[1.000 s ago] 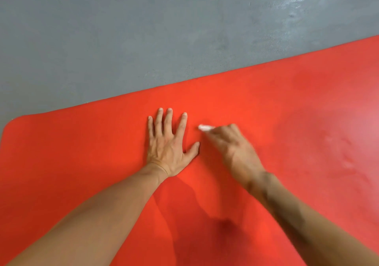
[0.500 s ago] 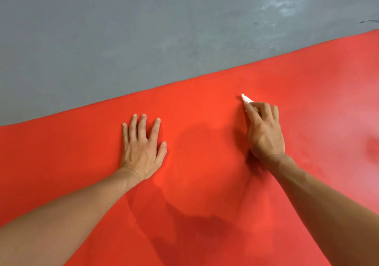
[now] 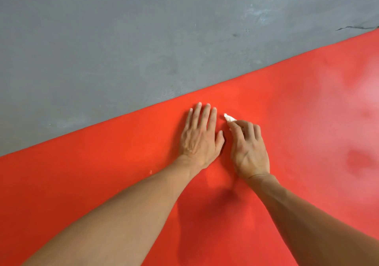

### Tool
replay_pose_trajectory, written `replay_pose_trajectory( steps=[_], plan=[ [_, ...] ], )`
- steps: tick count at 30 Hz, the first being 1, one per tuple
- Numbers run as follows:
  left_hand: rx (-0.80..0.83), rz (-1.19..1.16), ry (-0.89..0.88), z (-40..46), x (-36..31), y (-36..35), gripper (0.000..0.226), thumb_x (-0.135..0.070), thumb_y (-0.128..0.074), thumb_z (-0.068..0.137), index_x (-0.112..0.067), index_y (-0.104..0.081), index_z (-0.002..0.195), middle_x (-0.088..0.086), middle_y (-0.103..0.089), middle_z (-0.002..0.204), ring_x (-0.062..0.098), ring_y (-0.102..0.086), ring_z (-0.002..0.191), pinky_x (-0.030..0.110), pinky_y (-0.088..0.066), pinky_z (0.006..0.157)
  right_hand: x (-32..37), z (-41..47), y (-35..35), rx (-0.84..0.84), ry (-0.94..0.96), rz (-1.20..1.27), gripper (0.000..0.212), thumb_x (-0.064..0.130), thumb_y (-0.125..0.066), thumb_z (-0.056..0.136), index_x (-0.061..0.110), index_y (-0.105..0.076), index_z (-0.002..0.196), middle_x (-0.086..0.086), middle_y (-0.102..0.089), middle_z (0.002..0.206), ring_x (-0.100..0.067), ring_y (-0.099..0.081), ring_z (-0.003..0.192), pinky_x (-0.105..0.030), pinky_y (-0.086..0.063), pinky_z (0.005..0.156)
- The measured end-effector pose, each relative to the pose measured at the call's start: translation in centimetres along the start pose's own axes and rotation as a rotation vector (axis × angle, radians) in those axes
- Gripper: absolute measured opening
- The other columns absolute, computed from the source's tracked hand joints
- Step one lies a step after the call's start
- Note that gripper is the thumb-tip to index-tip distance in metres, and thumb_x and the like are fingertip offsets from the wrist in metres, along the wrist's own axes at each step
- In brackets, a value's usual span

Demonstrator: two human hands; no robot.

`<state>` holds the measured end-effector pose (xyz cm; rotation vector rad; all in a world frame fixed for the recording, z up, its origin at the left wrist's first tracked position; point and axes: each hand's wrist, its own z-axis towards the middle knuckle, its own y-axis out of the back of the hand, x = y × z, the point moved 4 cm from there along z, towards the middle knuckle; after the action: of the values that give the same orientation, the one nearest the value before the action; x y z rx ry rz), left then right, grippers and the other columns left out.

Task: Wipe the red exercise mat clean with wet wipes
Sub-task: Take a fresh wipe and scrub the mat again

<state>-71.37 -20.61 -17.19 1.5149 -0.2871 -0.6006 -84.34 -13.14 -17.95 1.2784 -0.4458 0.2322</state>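
grey concrete floor (image 3: 123,40), scuffed, dark crack (image 3: 356,33)

A grey concrete floor (image 3: 123,40) carries the red exercise mat (image 3: 307,122), which lies flat on it; a dark line, perhaps a crack (image 3: 356,33), runs at far right.

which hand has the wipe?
The right hand: its fingers curl round the white wipe. The left hand lies flat on the red mat.

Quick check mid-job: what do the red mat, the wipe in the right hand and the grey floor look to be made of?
Red mat: likely foam or rubber, matte, with pale smudges toward the right.
Wipe: thin white tissue-like cloth, crumpled in the right hand; wetness cannot be told.
Floor: probably sealed concrete, mottled grey with a crack at far right.
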Motion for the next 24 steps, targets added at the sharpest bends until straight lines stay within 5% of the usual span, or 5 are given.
replay_pose_trajectory(
  steps=[9,24],
  plan=[
    [0.039,0.049,0.118,0.1,-1.0,-1.4,0.069,-0.038,-0.039,0.1,-0.004,-0.035,0.16,0.016,-0.03,0.168,0.033,-0.017,0.16,0.055,-0.018,0.128,0.2,0.2,0.1,-0.017,0.017,-0.022,0.04,0.018,-0.041,0.108,0.005,-0.057,0.142,-0.014,-0.058,0.126,-0.032,-0.054,0.107,-0.041,-0.047,0.101],
    [-0.028,0.075,0.124,0.5,-1.4,-1.0,0.065,-0.036,-0.041,0.1,-0.004,-0.042,0.156,0.016,-0.038,0.164,0.035,-0.024,0.158,0.057,-0.023,0.125,0.1,0.6,0.6,0.0,0.005,0.073,0.04,0.024,-0.04,0.11,0.006,-0.058,0.141,-0.011,-0.058,0.13,-0.031,-0.056,0.112,-0.04,-0.046,0.104]
  ],
)
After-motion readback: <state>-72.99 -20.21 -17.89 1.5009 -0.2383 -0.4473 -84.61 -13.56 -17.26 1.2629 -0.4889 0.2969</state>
